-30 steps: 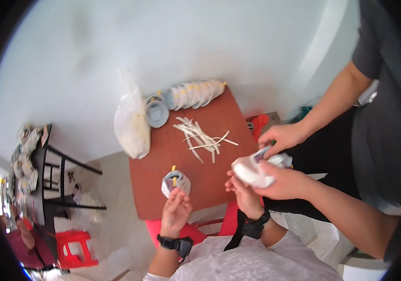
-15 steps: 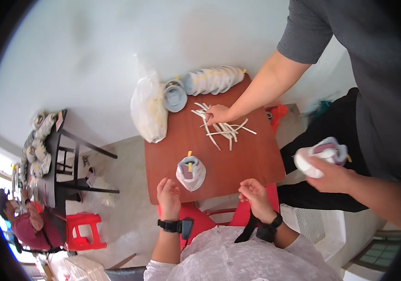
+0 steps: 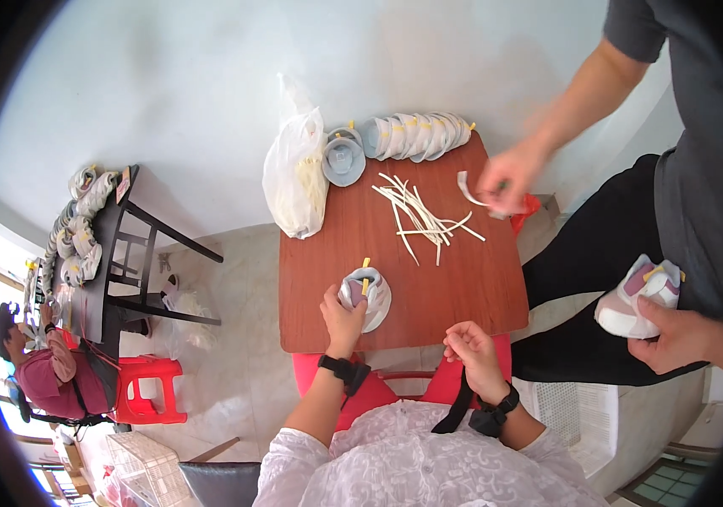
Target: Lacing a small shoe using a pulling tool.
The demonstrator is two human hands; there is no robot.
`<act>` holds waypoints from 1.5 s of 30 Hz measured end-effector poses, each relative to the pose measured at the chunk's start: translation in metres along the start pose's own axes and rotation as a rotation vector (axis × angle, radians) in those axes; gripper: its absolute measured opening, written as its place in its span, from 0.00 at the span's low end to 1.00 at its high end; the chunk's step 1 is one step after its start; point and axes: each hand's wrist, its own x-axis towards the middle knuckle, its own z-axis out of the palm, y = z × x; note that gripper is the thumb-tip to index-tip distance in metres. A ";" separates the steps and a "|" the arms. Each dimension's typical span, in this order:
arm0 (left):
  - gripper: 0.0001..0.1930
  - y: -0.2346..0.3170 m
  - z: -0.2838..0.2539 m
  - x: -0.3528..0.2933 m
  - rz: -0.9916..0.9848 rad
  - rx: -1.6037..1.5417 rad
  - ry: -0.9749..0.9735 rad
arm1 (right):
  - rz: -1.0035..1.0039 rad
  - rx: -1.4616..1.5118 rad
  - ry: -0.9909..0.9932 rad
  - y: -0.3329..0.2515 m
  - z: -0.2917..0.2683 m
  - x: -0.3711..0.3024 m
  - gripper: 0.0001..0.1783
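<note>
A white and mauve shoe upper (image 3: pixel 379 306) with yellow tabs stands near the front edge of the brown table (image 3: pixel 327 253). My left hand (image 3: pixel 344 318) is closed on its left side, the fingers at the collar. Over the table's front edge, my right hand (image 3: pixel 473 348) is loosely curled, and nothing shows in it. Toward the back lies a loose heap of white strips (image 3: pixel 419 218). A person at the right lifts a white strip (image 3: pixel 465 185) in a blurred hand (image 3: pixel 513 179); their other hand (image 3: pixel 678 334) holds another shoe upper (image 3: pixel 623 304).
A nested row of shoe uppers (image 3: pixel 420 138) lines the table's back edge, beside grey cupped pieces (image 3: pixel 343 160) and a white plastic bag (image 3: pixel 295 182). To the left stand a dark table (image 3: pixel 106 253) with more uppers, a red stool (image 3: pixel 152 384) and a seated person (image 3: pixel 65 372).
My left hand has moved forward and right onto the shoe upper, while my right hand has hardly moved. The co-worker's hand has left the heap with a strip, moving right.
</note>
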 end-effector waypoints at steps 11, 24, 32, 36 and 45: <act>0.21 0.062 -0.054 -0.026 -0.536 -1.415 -0.725 | 0.097 0.073 -0.066 0.001 0.029 0.012 0.17; 0.26 0.084 -0.063 -0.045 -0.400 -1.519 -0.889 | -0.020 0.189 -0.068 -0.015 0.027 0.016 0.14; 0.20 0.076 -0.064 -0.048 -0.354 -1.560 -0.888 | -0.040 0.114 -0.095 -0.003 0.014 0.019 0.15; 0.29 0.091 -0.064 -0.051 -0.321 -1.541 -0.933 | 0.026 0.127 -0.083 0.001 0.010 0.019 0.16; 0.32 0.086 -0.062 -0.048 -0.221 -1.557 -0.935 | 0.071 0.056 -0.068 0.012 0.013 0.023 0.18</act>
